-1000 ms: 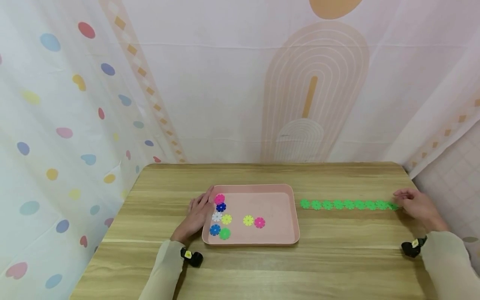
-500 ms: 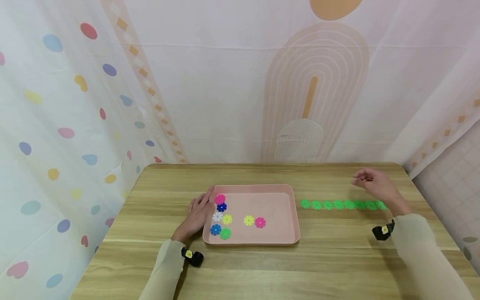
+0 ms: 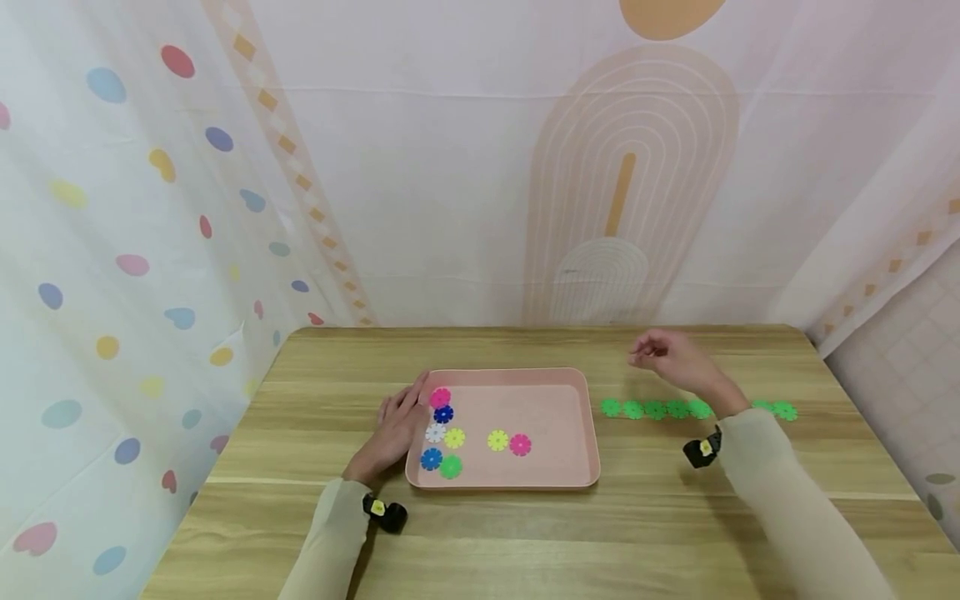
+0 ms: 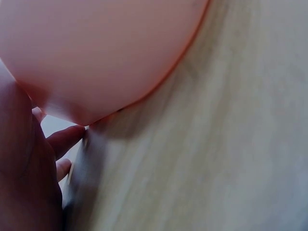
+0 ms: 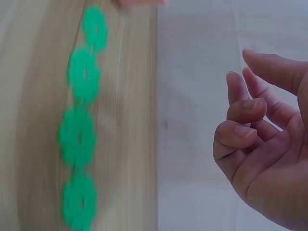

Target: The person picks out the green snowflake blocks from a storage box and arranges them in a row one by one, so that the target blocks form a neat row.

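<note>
My left hand rests along the left side of a shallow pink tray, fingers stretched at its rim; the left wrist view has a fingertip touching the tray's corner. Inside lie flower-shaped plastic discs: pink, dark blue, white, yellow, blue and green by the left side, with a yellow and a pink one nearer the middle. Above and behind a straight row of green flower discs hovers my right hand, its fingers loosely curled around nothing. Its forearm hides part of the row.
The row extends rightward from beside the tray across the wooden table. A patterned curtain hangs behind the table's far edge. Each wrist carries a small black camera, such as the right one.
My right hand has left the right end of the green row and moved leftward above it, toward the tray. The left hand and the discs in the tray stay put.
</note>
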A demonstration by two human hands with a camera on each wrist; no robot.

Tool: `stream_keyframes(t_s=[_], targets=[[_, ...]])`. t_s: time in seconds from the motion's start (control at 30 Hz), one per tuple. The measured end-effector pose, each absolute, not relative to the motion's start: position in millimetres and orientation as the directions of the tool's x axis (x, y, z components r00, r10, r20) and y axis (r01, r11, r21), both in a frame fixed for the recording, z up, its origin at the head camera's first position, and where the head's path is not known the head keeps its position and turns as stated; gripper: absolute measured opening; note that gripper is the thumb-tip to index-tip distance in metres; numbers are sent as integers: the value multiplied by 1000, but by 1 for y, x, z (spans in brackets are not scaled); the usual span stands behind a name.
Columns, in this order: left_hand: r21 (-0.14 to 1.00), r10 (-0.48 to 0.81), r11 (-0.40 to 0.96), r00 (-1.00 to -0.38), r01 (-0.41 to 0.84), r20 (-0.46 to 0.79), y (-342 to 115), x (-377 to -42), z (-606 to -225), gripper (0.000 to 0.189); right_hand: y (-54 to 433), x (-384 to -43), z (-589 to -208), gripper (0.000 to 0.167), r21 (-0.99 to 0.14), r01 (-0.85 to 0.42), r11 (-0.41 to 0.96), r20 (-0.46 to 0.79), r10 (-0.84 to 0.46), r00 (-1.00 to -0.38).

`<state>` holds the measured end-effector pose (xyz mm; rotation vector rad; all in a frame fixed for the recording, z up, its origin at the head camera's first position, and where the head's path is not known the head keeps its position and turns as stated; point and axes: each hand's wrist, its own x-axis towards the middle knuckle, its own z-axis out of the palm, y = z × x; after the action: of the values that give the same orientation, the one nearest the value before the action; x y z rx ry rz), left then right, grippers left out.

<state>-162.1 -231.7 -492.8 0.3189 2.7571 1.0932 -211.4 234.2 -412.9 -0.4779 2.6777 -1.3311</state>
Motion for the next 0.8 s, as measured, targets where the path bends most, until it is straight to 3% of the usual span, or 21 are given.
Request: stream_keyframes(t_s=[0.37, 0.57, 0.8], targets=[[703, 238, 703, -968, 112, -83, -231, -162, -492, 59, 161, -223, -410, 9, -812, -340, 475, 58, -514, -856], [692, 243, 710, -968, 130, -68, -232, -162, -491, 58, 122, -223, -408, 11, -747, -402, 529, -30, -631, -776], [694, 242, 709, -968, 127, -71, -232, -161, -491, 58, 76, -217, -411, 16, -754, -366, 546, -178, -706, -686]])
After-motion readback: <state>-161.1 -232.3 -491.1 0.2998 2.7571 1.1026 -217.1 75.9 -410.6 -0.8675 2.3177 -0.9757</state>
